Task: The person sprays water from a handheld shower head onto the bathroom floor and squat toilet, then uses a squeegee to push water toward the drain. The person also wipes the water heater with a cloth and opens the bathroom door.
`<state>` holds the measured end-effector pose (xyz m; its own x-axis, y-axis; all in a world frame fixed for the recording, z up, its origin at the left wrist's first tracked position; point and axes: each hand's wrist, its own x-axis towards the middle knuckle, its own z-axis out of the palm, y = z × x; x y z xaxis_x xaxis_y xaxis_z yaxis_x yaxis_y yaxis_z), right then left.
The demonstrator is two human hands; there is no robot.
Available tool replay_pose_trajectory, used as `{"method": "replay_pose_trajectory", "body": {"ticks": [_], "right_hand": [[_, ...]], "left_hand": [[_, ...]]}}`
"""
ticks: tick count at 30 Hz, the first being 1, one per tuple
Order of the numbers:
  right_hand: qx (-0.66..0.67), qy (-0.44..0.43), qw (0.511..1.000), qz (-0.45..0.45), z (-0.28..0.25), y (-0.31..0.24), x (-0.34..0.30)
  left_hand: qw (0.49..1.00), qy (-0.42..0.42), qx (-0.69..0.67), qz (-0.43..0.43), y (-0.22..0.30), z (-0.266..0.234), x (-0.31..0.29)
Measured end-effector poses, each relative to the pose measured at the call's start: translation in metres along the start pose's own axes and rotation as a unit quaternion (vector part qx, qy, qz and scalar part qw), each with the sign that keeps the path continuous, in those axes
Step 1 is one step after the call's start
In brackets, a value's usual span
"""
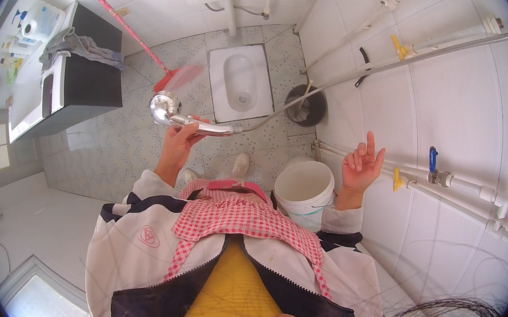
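My left hand (180,144) is wrapped round the handle of a chrome shower head (164,108), in front of me and a little to the left. The round head points away from me. A metal hose (288,104) leads from its handle up along the right wall. My right hand (361,165) is raised by that wall, holding nothing, with fingers apart and the index finger stretched out. Below and beside it stands a white bucket (305,184). Nearby, a yellow valve handle (398,180) and a blue valve handle (432,159) sit on the wall pipes.
A squat toilet (241,85) is set in the tiled floor ahead, with a dark bin (306,106) to its right. A red broom (122,20) leans at the far left. Grey cloth (77,48) hangs over the black-fronted washbasin cabinet (95,69) on the left.
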<state>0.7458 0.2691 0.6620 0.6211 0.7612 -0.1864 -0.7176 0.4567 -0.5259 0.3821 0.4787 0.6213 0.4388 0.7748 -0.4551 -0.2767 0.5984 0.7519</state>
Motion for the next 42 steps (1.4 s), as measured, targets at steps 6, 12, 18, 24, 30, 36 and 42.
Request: {"method": "replay_pose_trajectory", "body": {"ticks": [6, 12, 18, 24, 30, 36, 42], "right_hand": [[-0.018, 0.047, 0.992, -0.113, -0.008, -0.041, 0.000], [0.004, 0.025, 0.979, -0.202, -0.010, -0.104, 0.000], [-0.012, 0.027, 0.985, -0.171, -0.014, -0.083, -0.002], [-0.020, 0.017, 0.996, -0.089, -0.007, -0.037, 0.004], [-0.226, 0.065, 0.972, 0.007, 0.026, 0.029, -0.004], [-0.301, 0.204, 0.922, -0.132, 0.029, 0.019, -0.004], [-0.711, 0.253, 0.434, -0.493, 0.040, -0.094, 0.001]], "left_hand": [[0.999, 0.030, 0.001, 0.015, 0.003, -0.014, -0.004], [0.997, 0.060, -0.012, 0.039, 0.011, -0.036, -0.008], [0.993, 0.104, -0.050, 0.000, 0.000, -0.044, -0.023], [0.987, 0.124, -0.081, -0.057, -0.026, -0.049, -0.036], [0.989, 0.084, -0.072, -0.095, -0.038, -0.057, -0.037], [0.992, 0.058, -0.023, -0.109, -0.038, -0.051, -0.037], [0.993, 0.045, -0.038, -0.098, -0.032, -0.043, -0.037]]}}
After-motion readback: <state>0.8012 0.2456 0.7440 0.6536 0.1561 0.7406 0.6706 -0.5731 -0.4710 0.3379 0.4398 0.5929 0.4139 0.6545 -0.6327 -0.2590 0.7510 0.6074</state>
